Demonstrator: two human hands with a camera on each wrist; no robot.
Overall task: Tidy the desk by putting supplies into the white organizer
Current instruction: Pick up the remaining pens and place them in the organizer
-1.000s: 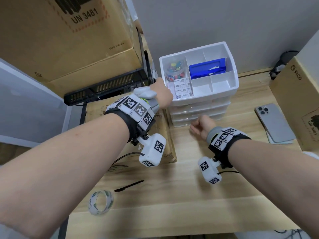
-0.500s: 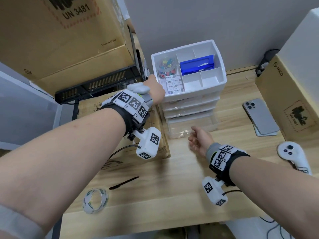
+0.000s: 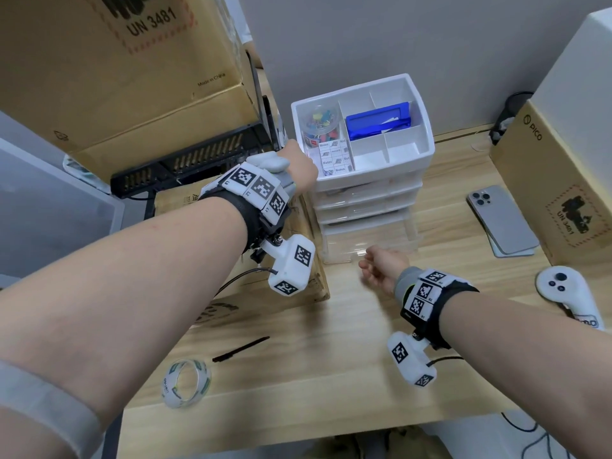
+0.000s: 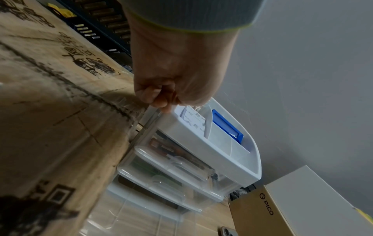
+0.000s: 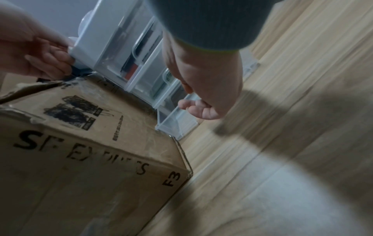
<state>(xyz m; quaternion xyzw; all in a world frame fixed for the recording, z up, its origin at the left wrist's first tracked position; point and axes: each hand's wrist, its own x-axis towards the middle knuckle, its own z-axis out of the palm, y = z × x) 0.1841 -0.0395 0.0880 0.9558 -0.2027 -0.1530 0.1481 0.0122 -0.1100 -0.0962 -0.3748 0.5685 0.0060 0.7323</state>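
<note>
The white organizer (image 3: 374, 184) stands at the back of the desk, with an open top tray above clear drawers. The tray holds a jar of coloured clips (image 3: 319, 119), sticky notes (image 3: 334, 157) and a blue case (image 3: 377, 122). My left hand (image 3: 298, 160) grips the tray's front left corner (image 4: 171, 116). The bottom drawer (image 3: 371, 240) is pulled out and looks empty. My right hand (image 3: 374, 263) has its fingers hooked over that drawer's front lip (image 5: 179, 111). A tape roll (image 3: 187, 382) and a black pen (image 3: 240, 349) lie near the front left.
A cardboard box (image 3: 228, 306) sits tight against the organizer's left side. A phone (image 3: 501, 220), a white controller (image 3: 563, 293) and a PICO carton (image 3: 546, 180) are to the right. Large cartons and a black rack stand at the back left.
My right hand has drawn the bottom drawer out toward me from its shut position. The left hand has stayed on the organizer's corner.
</note>
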